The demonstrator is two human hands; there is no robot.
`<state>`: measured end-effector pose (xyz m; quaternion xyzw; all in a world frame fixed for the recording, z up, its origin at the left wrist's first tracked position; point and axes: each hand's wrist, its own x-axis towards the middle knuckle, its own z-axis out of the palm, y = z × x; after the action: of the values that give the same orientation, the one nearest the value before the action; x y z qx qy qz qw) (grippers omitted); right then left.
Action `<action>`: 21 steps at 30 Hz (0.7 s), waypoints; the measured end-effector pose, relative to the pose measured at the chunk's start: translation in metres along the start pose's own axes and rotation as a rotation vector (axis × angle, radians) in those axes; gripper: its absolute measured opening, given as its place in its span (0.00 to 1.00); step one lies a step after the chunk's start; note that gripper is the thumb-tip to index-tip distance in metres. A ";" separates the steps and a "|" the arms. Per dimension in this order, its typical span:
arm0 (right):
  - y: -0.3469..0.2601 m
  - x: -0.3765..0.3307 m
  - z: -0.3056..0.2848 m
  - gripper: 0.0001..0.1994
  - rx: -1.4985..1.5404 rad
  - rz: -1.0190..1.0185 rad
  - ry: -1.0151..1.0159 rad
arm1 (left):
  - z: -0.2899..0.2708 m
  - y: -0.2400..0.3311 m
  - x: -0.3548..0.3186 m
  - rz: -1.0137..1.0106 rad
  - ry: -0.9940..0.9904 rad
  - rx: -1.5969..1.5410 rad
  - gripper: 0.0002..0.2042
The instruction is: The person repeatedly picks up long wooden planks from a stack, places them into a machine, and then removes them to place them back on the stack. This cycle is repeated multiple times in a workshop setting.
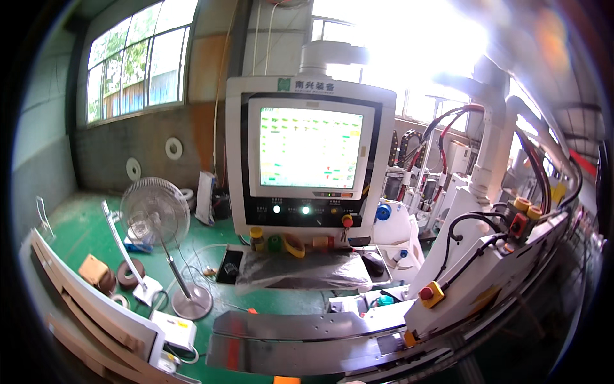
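Neither of my hands shows in the head view. Straight ahead stands a control panel [384,153] with a lit screen [310,150] and a row of buttons under it. On the shelf below lies a keyboard-sized thing under a clear plastic cover [300,270]. A black mouse [373,263] rests to its right. Small jars, one with a yellow lid [256,238], and a roll of yellow tape [294,246] sit along the shelf's back. Nearer to me runs a metal machine bed [288,352].
A standing fan [155,214] is on the green floor [70,217] at left, near stacked panels [96,320]. A white machine housing [441,301] with a red emergency stop [426,293] and black cables rises at right. A white plastic container [400,224] stands behind the shelf.
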<state>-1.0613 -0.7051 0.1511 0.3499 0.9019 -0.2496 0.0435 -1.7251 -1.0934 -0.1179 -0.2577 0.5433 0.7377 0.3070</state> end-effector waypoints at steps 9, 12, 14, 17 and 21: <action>0.006 -0.001 -0.010 0.22 0.082 -0.004 -0.062 | 0.058 -0.047 -0.110 0.115 -0.111 -0.007 0.26; 0.020 0.002 0.003 0.23 0.056 -0.010 -0.062 | 0.082 -0.060 -0.138 0.141 -0.178 0.016 0.23; 0.022 0.005 0.005 0.24 0.057 -0.003 -0.099 | 0.083 -0.074 -0.152 0.139 -0.200 0.011 0.21; 0.029 -0.007 -0.007 0.25 0.040 0.008 -0.091 | 0.063 -0.101 -0.162 0.119 -0.194 -0.015 0.18; 0.015 0.000 -0.004 0.25 0.067 -0.061 -0.051 | 0.028 -0.118 -0.165 0.137 -0.209 -0.040 0.14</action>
<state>-1.0509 -0.6939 0.1483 0.3171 0.9018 -0.2898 0.0468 -1.5278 -1.0689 -0.0689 -0.1476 0.5097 0.7906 0.3057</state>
